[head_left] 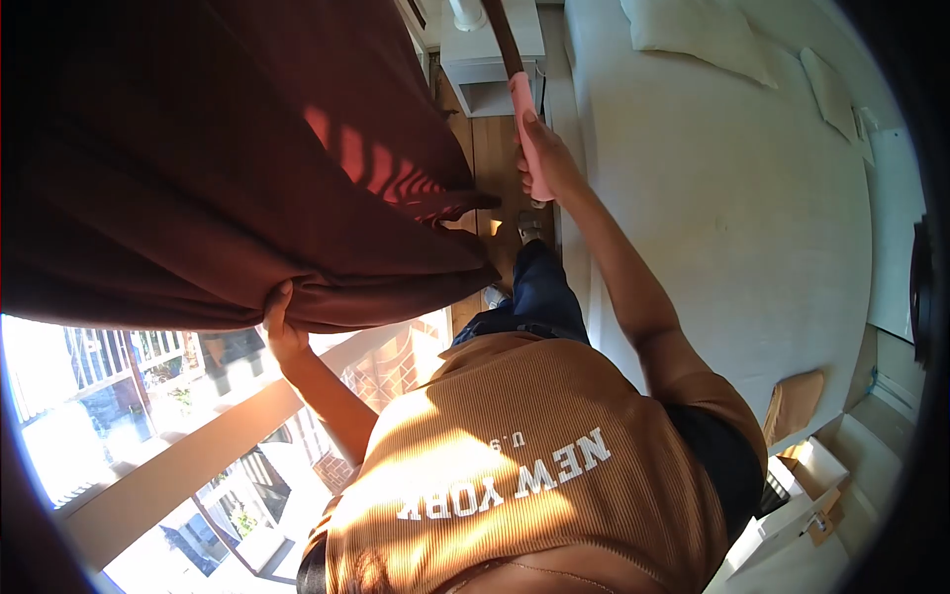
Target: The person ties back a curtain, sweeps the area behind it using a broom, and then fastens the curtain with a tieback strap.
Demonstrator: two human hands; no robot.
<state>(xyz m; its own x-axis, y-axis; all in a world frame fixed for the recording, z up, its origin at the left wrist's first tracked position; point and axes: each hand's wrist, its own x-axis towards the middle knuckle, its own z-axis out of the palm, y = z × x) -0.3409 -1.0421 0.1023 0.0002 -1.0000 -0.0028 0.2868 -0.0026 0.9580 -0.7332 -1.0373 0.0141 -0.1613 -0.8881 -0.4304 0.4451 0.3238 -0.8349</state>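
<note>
A dark red curtain (237, 198) hangs across the left side of the head view. My left hand (285, 325) is closed on its near edge, thumb on the outer face, the other fingers largely hidden. In my right hand (551, 163) is a long stick with a pink handle (522, 97), my fingers wrapped round the grip. Its dark brown shaft (503, 38) runs up and out of the frame, so the far end is hidden. The stick is over the strip of floor between curtain and bed, apart from the cloth.
A bed with a pale cover (712, 228) fills the right side, with a pillow (698, 38) at its far end. A white bedside table (492, 49) stands ahead. To the left is a bright window (129, 386). A white open drawer unit (792, 505) sits at lower right.
</note>
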